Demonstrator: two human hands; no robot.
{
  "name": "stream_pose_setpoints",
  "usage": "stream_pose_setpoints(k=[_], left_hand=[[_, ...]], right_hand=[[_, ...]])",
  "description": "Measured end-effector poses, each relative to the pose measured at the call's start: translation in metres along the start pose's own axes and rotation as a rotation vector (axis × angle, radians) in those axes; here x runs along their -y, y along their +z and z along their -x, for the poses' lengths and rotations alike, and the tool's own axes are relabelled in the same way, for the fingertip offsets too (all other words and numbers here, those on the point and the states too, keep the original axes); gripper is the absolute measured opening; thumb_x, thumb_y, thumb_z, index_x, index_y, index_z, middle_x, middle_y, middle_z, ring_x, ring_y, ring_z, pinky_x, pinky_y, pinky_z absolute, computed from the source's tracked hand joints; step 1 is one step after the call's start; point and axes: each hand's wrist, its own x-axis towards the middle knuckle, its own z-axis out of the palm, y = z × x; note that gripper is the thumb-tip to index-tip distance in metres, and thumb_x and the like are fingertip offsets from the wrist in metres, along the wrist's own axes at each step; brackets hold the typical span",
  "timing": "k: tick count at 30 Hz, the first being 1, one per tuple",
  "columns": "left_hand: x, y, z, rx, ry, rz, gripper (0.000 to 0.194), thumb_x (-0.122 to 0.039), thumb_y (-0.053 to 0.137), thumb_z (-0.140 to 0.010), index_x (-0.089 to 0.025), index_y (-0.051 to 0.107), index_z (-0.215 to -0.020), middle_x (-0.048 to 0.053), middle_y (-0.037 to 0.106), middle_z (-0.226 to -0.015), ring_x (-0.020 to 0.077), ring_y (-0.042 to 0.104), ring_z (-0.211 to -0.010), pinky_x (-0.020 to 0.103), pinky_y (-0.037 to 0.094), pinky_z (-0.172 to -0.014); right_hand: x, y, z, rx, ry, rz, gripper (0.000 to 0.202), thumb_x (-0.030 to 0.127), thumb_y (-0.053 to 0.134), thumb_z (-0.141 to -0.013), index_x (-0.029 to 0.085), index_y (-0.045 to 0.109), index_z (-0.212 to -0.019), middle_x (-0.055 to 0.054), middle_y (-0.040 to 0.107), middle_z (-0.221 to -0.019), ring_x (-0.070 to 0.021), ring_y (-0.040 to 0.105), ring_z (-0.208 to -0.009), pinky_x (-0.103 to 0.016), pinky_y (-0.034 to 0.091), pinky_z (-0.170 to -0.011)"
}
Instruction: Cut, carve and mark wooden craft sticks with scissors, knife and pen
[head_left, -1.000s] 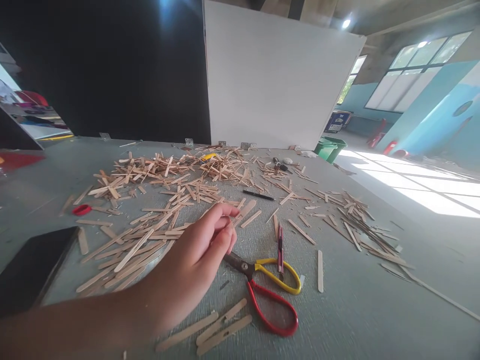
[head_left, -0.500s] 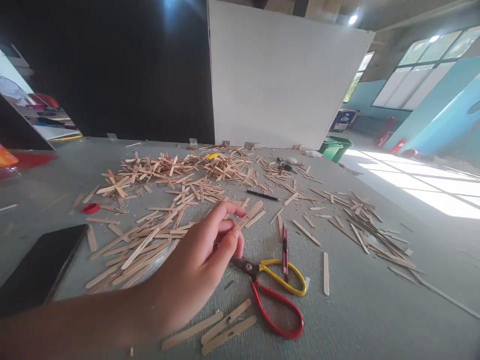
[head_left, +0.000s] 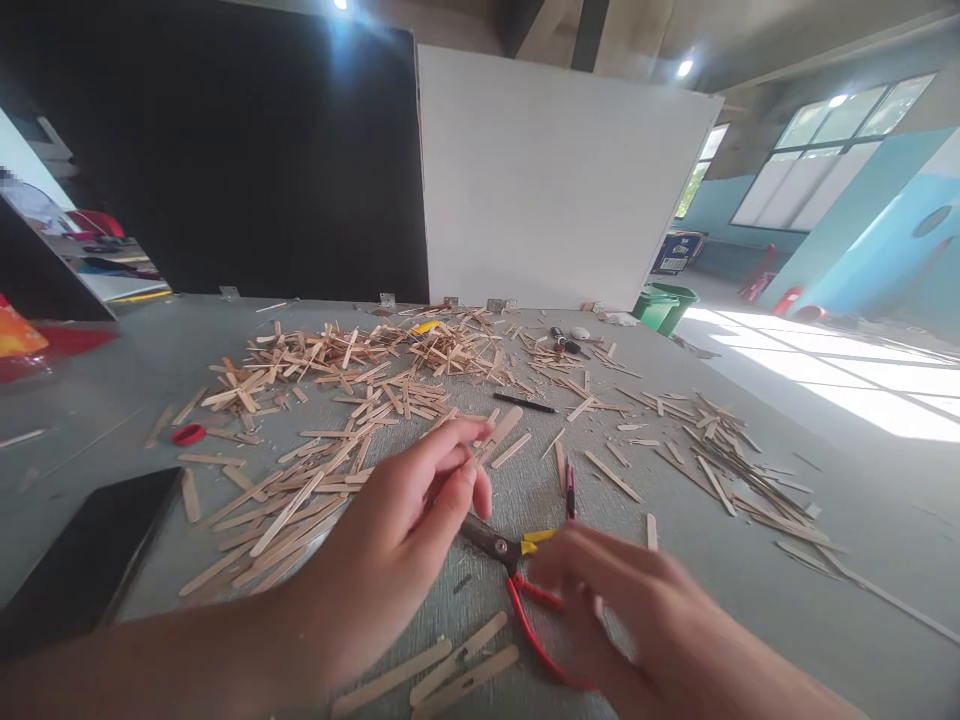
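Note:
Between its thumb and fingers, my left hand [head_left: 420,515] pinches a wooden craft stick [head_left: 504,427] that points up and to the right. My right hand [head_left: 622,600], smeared by motion, is over the handles of a pair of scissors [head_left: 517,600] with one red and one yellow handle. Whether its fingers touch them I cannot make out. The scissor blades pass partly behind my left hand. A pink utility knife [head_left: 571,490] lies just beyond the yellow handle, partly covered. In front of me are several craft sticks [head_left: 465,660], a couple of them with notches cut in them.
Loose craft sticks are heaped across the grey table [head_left: 720,620]. A black pen [head_left: 525,403] lies in the middle, a red ring [head_left: 188,434] and a dark flat device [head_left: 97,540] to the left. Black and white panels [head_left: 547,180] stand along the back edge.
My right hand has come in from the lower right over the scissor handles. My left hand keeps its pinch on the craft stick. The view has tilted slightly upward.

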Motion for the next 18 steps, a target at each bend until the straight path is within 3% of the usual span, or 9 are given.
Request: stream_pose_setpoints(k=[2, 4, 6, 9, 12, 15, 18], left_hand=[[-0.001, -0.002, 0.002, -0.008, 0.025, 0.008, 0.029, -0.044, 0.041, -0.112, -0.026, 0.054, -0.131, -0.003, 0.067, -0.090, 0.0125, 0.044, -0.060, 0.028, 0.039, -0.056], [-0.003, -0.003, 0.004, -0.004, 0.032, 0.040, 0.027, -0.043, 0.041, -0.112, -0.026, 0.054, -0.129, -0.002, 0.067, -0.090, 0.0116, 0.043, -0.058, 0.027, 0.038, -0.055], [-0.004, -0.003, 0.005, 0.008, 0.025, 0.086, 0.026, -0.043, 0.040, -0.112, -0.026, 0.051, -0.129, -0.003, 0.066, -0.087, 0.0106, 0.042, -0.055, 0.026, 0.037, -0.052], [-0.007, -0.005, 0.009, 0.014, 0.006, 0.136, 0.027, -0.046, 0.040, -0.113, -0.026, 0.044, -0.130, -0.005, 0.065, -0.080, 0.0094, 0.044, -0.050, 0.024, 0.037, -0.049], [-0.011, -0.007, 0.012, -0.018, 0.000, 0.146, 0.026, -0.049, 0.039, -0.113, -0.027, 0.040, -0.128, -0.004, 0.068, -0.079, 0.0084, 0.049, -0.046, 0.023, 0.036, -0.046], [-0.015, -0.010, 0.015, -0.039, 0.033, 0.136, 0.025, -0.050, 0.038, -0.113, -0.028, 0.038, -0.126, -0.004, 0.070, -0.079, 0.0089, 0.051, -0.045, 0.022, 0.035, -0.043], [-0.017, -0.013, 0.015, -0.050, 0.089, 0.121, 0.024, -0.048, 0.037, -0.113, -0.028, 0.038, -0.126, -0.004, 0.069, -0.079, 0.0093, 0.050, -0.048, 0.022, 0.039, -0.045]], right_hand=[[-0.001, 0.020, -0.022, 0.029, -0.038, 0.164, 0.003, 0.020, 0.075, -0.093, 0.019, 0.076, -0.095, -0.010, 0.077, -0.103, -0.0260, 0.072, -0.093, -0.036, 0.061, -0.078], [-0.003, 0.042, -0.032, -0.024, -0.055, 0.322, 0.011, 0.022, 0.082, -0.082, 0.017, 0.076, -0.089, -0.011, 0.077, -0.094, -0.0302, 0.071, -0.087, -0.041, 0.061, -0.075], [-0.008, 0.060, -0.031, -0.079, -0.068, 0.440, 0.022, 0.019, 0.085, -0.073, 0.017, 0.077, -0.093, -0.009, 0.077, -0.088, -0.0288, 0.071, -0.079, -0.040, 0.061, -0.070], [-0.019, 0.072, -0.021, -0.128, 0.018, 0.619, 0.019, 0.011, 0.086, -0.063, 0.020, 0.073, -0.074, -0.006, 0.070, -0.072, -0.0282, 0.068, -0.068, -0.040, 0.055, -0.062], [-0.030, 0.066, -0.017, -0.005, 0.136, 0.662, 0.019, 0.010, 0.085, -0.065, 0.020, 0.069, -0.068, -0.007, 0.069, -0.069, -0.0305, 0.069, -0.069, -0.040, 0.052, -0.064], [-0.037, 0.054, -0.021, 0.131, 0.203, 0.576, 0.013, 0.011, 0.078, -0.074, 0.019, 0.069, -0.076, -0.005, 0.070, -0.071, -0.0254, 0.069, -0.065, -0.032, 0.045, -0.058], [-0.041, 0.049, -0.023, 0.164, 0.267, 0.441, 0.009, 0.010, 0.067, -0.084, 0.019, 0.066, -0.085, -0.005, 0.072, -0.076, -0.0210, 0.069, -0.064, -0.029, 0.039, -0.055]])
